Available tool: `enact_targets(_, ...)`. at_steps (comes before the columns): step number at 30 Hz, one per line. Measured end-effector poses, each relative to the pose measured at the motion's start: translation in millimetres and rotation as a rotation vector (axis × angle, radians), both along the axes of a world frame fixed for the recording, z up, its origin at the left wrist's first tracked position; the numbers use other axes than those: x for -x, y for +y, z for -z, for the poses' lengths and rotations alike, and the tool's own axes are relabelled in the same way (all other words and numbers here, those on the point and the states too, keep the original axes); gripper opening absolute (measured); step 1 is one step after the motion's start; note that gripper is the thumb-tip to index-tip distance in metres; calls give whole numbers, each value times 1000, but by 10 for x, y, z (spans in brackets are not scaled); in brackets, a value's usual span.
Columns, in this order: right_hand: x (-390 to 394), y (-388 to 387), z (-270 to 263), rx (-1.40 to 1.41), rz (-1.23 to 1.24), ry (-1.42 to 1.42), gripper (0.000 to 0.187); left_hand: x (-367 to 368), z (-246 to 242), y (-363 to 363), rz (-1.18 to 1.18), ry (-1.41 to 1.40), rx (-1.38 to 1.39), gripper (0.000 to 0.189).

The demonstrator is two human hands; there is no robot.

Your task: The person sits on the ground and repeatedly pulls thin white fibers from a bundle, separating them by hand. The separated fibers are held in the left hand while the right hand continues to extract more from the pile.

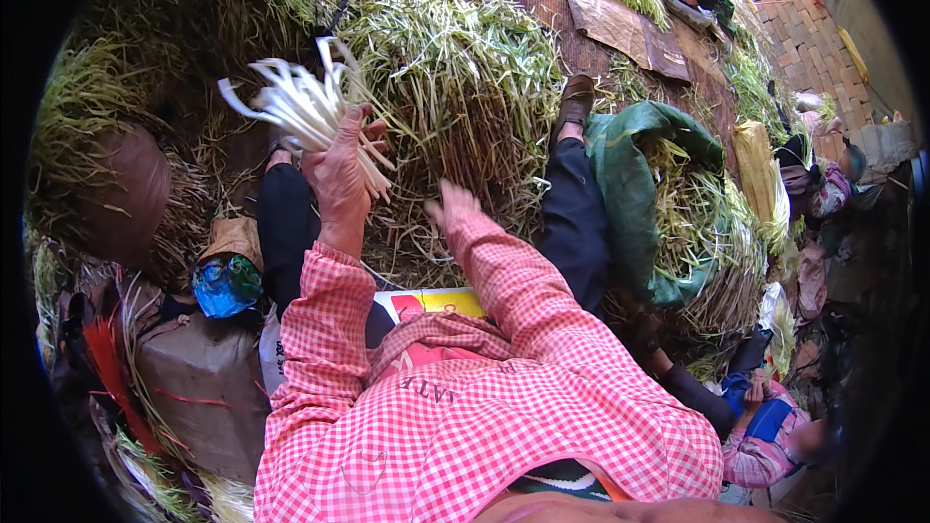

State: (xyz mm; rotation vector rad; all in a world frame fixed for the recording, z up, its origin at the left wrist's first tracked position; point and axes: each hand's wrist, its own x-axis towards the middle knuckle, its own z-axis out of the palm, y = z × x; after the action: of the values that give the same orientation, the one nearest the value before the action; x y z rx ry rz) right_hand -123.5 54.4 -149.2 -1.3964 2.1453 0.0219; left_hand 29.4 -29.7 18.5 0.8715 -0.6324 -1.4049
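My left hand (343,174) is raised, gripping a bundle of white leafy stalks (301,105). Their loose ends fan out to the upper left, while the cut-looking ends stick out below my fingers. My right hand (458,205), blurred and seen from the back, is over the near edge of a big heap of stalks (454,65). Its thumb stands apart from the fingers, and no stalk shows in it. Pale green leaves top this heap; the brownish root ends face me between my legs. A printed white and yellow sheet or bag (436,301) is partly hidden beneath my forearms.
Right of my leg, a green woven sack (625,196) holds more stalks (683,218). Further heaps (94,94) lie at left, near a wrapped block (203,392), red plastic strips (120,378) and a blue bag (229,287). Other people (770,421) sit along the right.
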Motion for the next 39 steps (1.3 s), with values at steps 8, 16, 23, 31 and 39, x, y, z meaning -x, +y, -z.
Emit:
enact_targets(8,-476,139,413,-2,-69,-417,31,-224,51,-113,425,659,-149,25)
enact_targets(16,237,-639,356,-20,342,-214,41,-82,-92,-9,345,455,-225,22)
enact_targets(23,409,-563,202,436,985,-1073,23,-43,20,-61,363,544,-223,15)
enact_targets(31,757,114,-1230,814,564,-1723,33,-37,-12,-69,312,462,-218,22)
enact_targets(39,371,304,-1474,837,474,-1189,19,-25,35,29,330,266,-257,15)
